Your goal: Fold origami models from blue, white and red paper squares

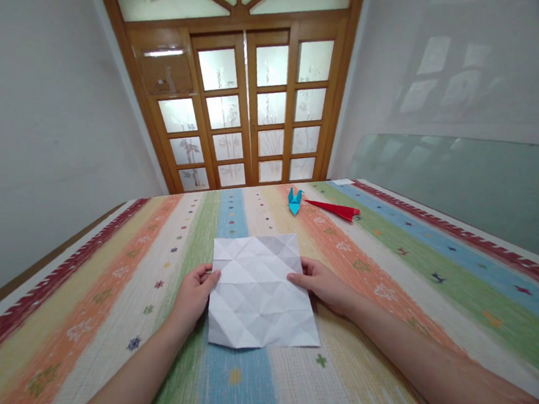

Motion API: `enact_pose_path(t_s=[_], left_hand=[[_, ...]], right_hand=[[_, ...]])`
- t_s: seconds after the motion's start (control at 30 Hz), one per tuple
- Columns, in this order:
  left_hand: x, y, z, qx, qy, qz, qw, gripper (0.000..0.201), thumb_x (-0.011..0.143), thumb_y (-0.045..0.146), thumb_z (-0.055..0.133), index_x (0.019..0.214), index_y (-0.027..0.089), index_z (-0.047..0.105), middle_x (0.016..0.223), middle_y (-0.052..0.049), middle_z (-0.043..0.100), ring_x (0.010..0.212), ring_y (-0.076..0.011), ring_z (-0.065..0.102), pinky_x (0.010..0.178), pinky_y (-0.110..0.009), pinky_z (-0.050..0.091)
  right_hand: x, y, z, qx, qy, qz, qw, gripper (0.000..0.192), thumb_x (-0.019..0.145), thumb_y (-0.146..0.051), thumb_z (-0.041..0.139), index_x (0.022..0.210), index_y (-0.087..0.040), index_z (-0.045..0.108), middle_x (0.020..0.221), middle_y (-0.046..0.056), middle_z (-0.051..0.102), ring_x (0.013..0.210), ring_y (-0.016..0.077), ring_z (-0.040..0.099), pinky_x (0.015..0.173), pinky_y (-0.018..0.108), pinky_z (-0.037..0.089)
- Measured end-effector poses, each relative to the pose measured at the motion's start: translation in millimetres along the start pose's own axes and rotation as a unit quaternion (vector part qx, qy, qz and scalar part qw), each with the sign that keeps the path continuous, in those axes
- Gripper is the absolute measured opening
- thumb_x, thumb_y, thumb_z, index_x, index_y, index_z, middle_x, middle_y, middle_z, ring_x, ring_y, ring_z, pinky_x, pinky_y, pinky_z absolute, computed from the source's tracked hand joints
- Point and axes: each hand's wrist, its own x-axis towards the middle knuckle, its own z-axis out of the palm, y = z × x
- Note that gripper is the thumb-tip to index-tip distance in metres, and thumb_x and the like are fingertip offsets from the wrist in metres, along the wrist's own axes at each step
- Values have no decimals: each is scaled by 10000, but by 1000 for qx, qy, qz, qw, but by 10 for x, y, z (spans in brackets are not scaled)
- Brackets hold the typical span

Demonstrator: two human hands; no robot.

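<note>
A white sheet of paper (260,298), roughly square and crossed by many fold creases, is spread open in front of me. My left hand (197,291) pinches its left edge, thumb on top and fingers behind. On the opposite edge my right hand (322,282) grips the paper the same way, its thumb lying on the front face. The sheet is tilted a little towards me above the tablecloth; whether its lower edge touches the cloth I cannot tell.
Beyond the paper sit a blue folded-paper bird (294,201) and a long, pointed red folded-paper piece (334,210). A striped, patterned tablecloth (92,295) covers the table. Wooden doors with glass panes (248,109) stand past its far edge, and a pale green panel (463,183) is at the right.
</note>
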Motion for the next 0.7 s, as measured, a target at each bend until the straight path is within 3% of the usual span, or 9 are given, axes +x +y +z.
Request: enact_pose_path(t_s=[0.13, 0.27, 0.37, 0.47, 0.57, 0.7], left_hand=[[1, 13, 0, 3, 20, 4, 1000, 663, 751, 457, 800, 1272, 127, 556, 713, -50, 725, 573, -186, 657, 517, -239, 485], [-12, 39, -10, 4, 19, 23, 1000, 697, 808, 430, 754, 1388, 157, 480, 711, -47, 722, 590, -196, 673, 515, -236, 486], [-10, 49, -16, 24, 35, 44, 998, 719, 844, 418, 713, 1458, 186, 418, 683, -23, 704, 577, -185, 663, 512, -229, 479], [2, 40, -12, 29, 54, 66, 996, 762, 844, 377, 700, 1499, 216, 345, 738, -9, 708, 558, -149, 630, 514, -216, 474], [16, 19, -7, 21, 48, 74, 996, 731, 798, 335, 714, 1437, 227, 376, 877, -25, 722, 525, -119, 585, 473, -208, 452], [24, -4, -20, 58, 27, 90, 994, 340, 783, 348, 695, 1062, 189, 587, 1044, -86, 717, 661, -150, 621, 488, -226, 468]], right_hand=[[-1, -11, 5, 32, 14, -3, 999, 505, 796, -301, 773, 1260, -221, 590, 1073, 92, 756, 847, 231, 727, 796, 379, 559], [3, 15, 15, 18, 71, -13, 997, 771, 812, -339, 757, 1483, -261, 386, 894, 28, 738, 712, 195, 692, 636, 299, 529], [6, 26, 34, -12, 107, -49, 993, 861, 835, -378, 724, 1563, -298, 273, 695, -64, 620, 559, 136, 579, 504, 224, 420], [4, 22, 48, -38, 139, -75, 987, 839, 858, -409, 689, 1579, -289, 275, 603, -102, 492, 468, 98, 443, 446, 199, 326], [5, 24, 37, -56, 165, -88, 981, 792, 878, -430, 656, 1574, -276, 311, 643, -73, 556, 490, 110, 471, 467, 215, 376], [31, 63, -15, -82, 196, -108, 971, 734, 891, -462, 615, 1557, -280, 367, 851, 13, 724, 631, 173, 615, 577, 285, 499]])
